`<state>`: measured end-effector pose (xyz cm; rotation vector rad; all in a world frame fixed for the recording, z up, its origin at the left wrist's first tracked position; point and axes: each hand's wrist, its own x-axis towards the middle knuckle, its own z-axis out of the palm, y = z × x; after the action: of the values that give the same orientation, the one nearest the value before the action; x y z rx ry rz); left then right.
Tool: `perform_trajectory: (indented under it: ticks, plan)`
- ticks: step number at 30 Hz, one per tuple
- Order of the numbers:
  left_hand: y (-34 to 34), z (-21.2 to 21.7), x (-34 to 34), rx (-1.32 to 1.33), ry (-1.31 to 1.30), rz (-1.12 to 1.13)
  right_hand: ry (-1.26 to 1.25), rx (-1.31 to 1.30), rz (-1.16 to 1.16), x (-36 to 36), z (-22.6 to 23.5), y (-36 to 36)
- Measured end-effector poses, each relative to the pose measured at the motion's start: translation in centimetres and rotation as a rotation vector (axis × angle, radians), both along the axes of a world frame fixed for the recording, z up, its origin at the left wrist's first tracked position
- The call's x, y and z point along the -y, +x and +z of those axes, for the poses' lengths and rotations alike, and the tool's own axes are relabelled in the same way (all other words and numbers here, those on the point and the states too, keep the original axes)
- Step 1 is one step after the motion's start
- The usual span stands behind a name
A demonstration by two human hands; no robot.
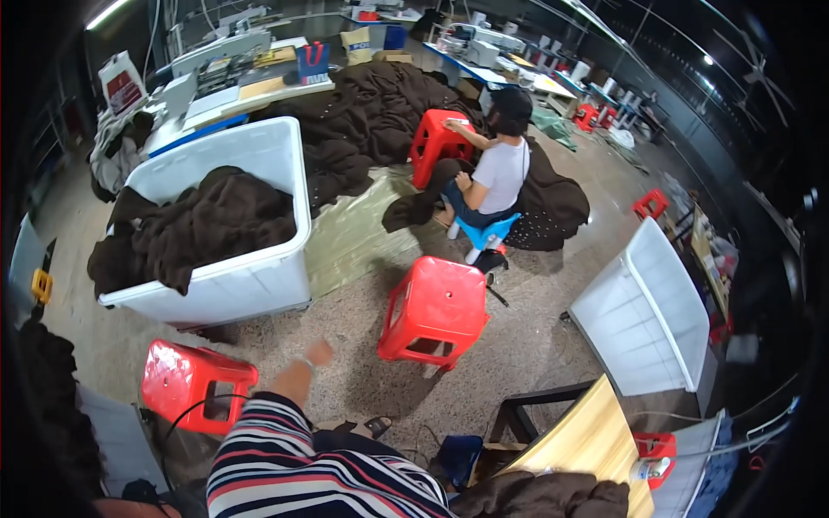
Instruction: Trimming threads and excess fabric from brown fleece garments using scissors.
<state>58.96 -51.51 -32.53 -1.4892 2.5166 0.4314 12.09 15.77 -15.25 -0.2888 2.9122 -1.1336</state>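
My left hand (319,352) reaches forward over the speckled floor, with a pale band around its wrist and a striped sleeve behind it. It is small and blurred, so its fingers cannot be made out, and nothing clearly shows in it. Nearest to it are a red plastic stool (436,302) ahead on the right and another red stool (186,384) on the left. My right hand is out of view. Dark brown fabric (553,496) lies by the wooden tabletop (579,432) at my lower right.
A white bin (250,289) heaped with brown fabric (216,216) stands at left, another white bin (643,315) at right. Ahead, a person (496,173) on a blue stool (490,231) has one hand at a red stool (438,142). Brown fabric piles (371,104) and worktables lie behind.
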Motion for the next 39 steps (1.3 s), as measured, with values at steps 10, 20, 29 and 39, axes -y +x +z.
perform_trajectory:
  ticks: [10,20,29,39]
  plan:
    - [-27.2,9.3,-13.6,-0.381,0.742,-0.771,-0.007,-0.117,-0.086,-0.7,-0.4,0.3]
    - [-20.9,5.5,-6.2,-0.046,0.533,-0.389,0.034,-0.101,-0.277,-1.4,0.6,9.9]
    - [-14.9,0.8,-8.0,-0.062,0.591,-0.519,0.283,-0.022,-0.356,-2.7,-1.5,7.2]
    - [-16.6,4.0,-7.4,-0.221,0.588,-0.386,0.186,-0.059,-0.362,-3.8,-2.1,6.8]
